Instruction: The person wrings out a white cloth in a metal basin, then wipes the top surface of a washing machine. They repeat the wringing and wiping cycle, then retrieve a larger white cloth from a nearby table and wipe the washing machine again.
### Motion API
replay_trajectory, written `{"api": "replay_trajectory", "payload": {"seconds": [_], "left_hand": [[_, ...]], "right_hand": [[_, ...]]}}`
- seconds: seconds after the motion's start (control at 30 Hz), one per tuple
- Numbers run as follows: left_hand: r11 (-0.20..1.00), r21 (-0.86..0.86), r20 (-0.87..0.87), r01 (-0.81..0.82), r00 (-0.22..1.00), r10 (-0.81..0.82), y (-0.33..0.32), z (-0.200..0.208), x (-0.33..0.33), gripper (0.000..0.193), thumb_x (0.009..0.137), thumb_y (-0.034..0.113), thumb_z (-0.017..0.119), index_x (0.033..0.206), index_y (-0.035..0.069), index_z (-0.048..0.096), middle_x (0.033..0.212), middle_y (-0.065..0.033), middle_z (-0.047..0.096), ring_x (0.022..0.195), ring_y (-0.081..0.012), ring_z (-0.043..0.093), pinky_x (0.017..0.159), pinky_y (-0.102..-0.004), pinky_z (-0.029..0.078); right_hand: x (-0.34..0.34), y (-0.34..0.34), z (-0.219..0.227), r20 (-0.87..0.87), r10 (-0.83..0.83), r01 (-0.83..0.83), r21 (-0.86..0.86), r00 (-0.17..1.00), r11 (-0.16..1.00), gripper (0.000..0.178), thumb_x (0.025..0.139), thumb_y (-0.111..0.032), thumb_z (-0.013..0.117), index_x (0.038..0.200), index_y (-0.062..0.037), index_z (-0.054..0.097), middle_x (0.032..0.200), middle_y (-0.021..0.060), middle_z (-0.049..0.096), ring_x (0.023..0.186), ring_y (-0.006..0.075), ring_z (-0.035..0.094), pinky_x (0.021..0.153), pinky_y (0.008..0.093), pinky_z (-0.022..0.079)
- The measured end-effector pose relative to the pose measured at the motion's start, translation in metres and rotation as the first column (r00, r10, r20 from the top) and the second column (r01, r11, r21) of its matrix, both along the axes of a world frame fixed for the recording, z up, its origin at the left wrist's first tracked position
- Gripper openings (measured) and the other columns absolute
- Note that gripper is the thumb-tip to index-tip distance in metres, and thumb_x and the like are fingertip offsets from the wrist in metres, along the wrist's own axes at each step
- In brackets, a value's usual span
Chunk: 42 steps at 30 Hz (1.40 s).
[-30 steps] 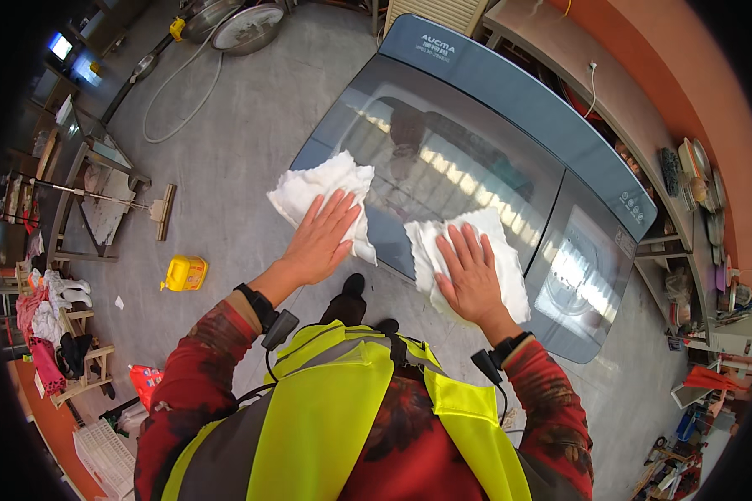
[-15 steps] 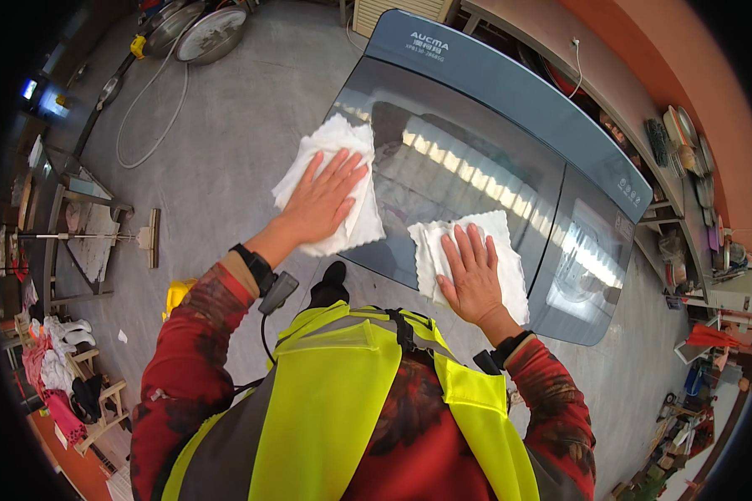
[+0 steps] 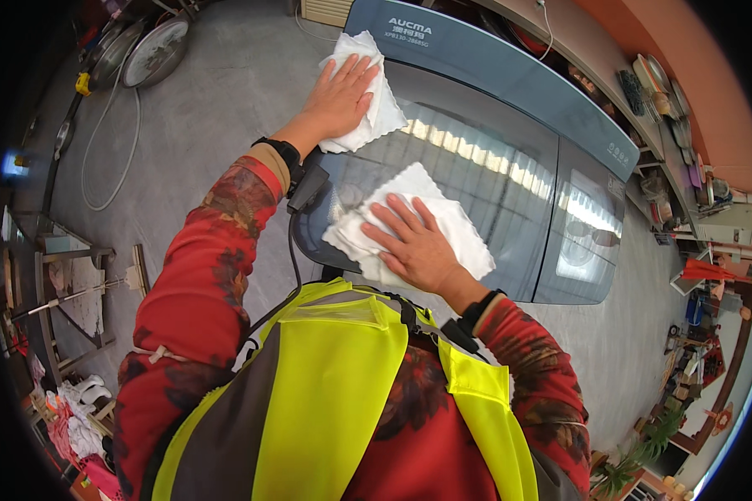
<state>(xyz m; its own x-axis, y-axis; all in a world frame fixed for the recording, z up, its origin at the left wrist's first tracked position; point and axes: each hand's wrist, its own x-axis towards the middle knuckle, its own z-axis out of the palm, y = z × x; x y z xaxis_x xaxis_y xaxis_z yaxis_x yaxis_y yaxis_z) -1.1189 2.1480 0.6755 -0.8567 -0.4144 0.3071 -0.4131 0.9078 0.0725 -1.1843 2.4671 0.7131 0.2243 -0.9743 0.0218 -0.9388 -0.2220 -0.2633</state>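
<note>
My left hand (image 3: 338, 98) lies flat with spread fingers on a white cloth (image 3: 384, 110) at the far left corner of a grey-blue twin-tub washing machine (image 3: 510, 71). Part of that cloth hangs past the machine's left edge. Nearer to me, my right hand (image 3: 419, 248) presses a second white cloth (image 3: 464, 227) against the glossy dark lid (image 3: 497, 221), fingers stretched out. This cloth is wrinkled, with a wavy edge, and covers the near left part of the lid. A smaller lid (image 3: 589, 234) sits to the right and reflects light.
Shelving (image 3: 685, 179) with assorted goods runs behind and right of the machine. Large pans (image 3: 156, 54) and a looped pale hose (image 3: 134, 154) are at the far left. A metal frame (image 3: 67, 292) stands left on the grey floor (image 3: 196, 92). A plant (image 3: 660, 434) is at lower right.
My left hand and its cloth have slid away from me to the machine's far left corner. My right hand and its cloth have moved left and slightly farther off across the lid.
</note>
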Motion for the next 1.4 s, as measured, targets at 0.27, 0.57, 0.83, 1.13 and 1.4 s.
{"api": "replay_trajectory", "payload": {"seconds": [0.27, 0.57, 0.83, 1.13, 1.4], "left_hand": [[1.0, 0.023, 0.013, -0.006, 1.0, 0.006, 0.002, 0.004, -0.001, 0.055, 0.104, 0.029, 0.038, 0.156, 0.014, 0.032, 0.164, -0.0094, 0.028, 0.154, -0.0269, 0.018, 0.125, -0.0486, 0.01], [1.0, -0.009, -0.004, 0.021, 1.0, -0.021, -0.007, -0.003, -0.005, 0.055, 0.103, 0.025, 0.044, 0.155, 0.013, 0.034, 0.163, -0.0112, 0.031, 0.153, -0.03, 0.023, 0.123, -0.0521, 0.015], [0.999, -0.028, -0.062, 0.02, 0.998, -0.022, -0.043, -0.021, -0.009, 0.056, 0.102, 0.025, 0.043, 0.156, 0.013, 0.033, 0.164, -0.0129, 0.028, 0.153, -0.0325, 0.022, 0.122, -0.0536, 0.02], [0.981, -0.157, 0.136, -0.113, 0.981, 0.135, 0.002, -0.004, -0.014, 0.059, 0.103, 0.03, 0.042, 0.158, 0.015, 0.028, 0.164, -0.0147, 0.026, 0.153, -0.0352, 0.02, 0.121, -0.059, 0.016], [0.835, 0.094, 0.137, 0.542, 0.824, -0.55, 0.168, 0.013, -0.016, 0.065, 0.101, 0.033, 0.047, 0.158, 0.009, 0.029, 0.167, -0.0156, 0.019, 0.157, -0.032, 0.007, 0.125, -0.0552, 0.003]], "right_hand": [[-0.044, 0.06, 0.016, -0.082, -0.057, 0.066, 0.119, 0.995, 0.991, 0.063, 0.091, -0.031, 0.062, 0.152, -0.0292, 0.044, 0.163, 0.007, 0.031, 0.153, 0.0316, 0.022, 0.123, 0.0552, 0.012], [0.036, -0.072, -0.011, 0.057, 0.123, -0.11, -0.189, 0.991, 0.976, 0.054, 0.094, -0.037, 0.058, 0.146, -0.021, 0.05, 0.157, 0.0072, 0.04, 0.15, 0.0299, 0.027, 0.121, 0.0571, 0.016], [-0.025, -0.03, -0.025, 0.014, -0.361, 0.349, -0.294, 0.933, 0.89, 0.055, 0.097, -0.044, 0.052, 0.147, -0.0227, 0.049, 0.158, 0.0098, 0.04, 0.15, 0.0316, 0.029, 0.122, 0.0563, 0.016], [-0.161, 0.161, -0.035, -0.121, -0.955, 0.925, -0.244, 0.27, 0.292, 0.06, 0.1, -0.046, 0.048, 0.155, -0.0236, 0.039, 0.162, 0.0128, 0.032, 0.152, 0.0347, 0.023, 0.12, 0.0584, 0.013], [-0.162, 0.171, -0.052, -0.155, -0.966, 0.929, -0.278, 0.207, 0.244, 0.059, 0.104, -0.041, 0.041, 0.158, -0.0174, 0.031, 0.163, 0.017, 0.028, 0.152, 0.0393, 0.02, 0.119, 0.0614, 0.013]]}}
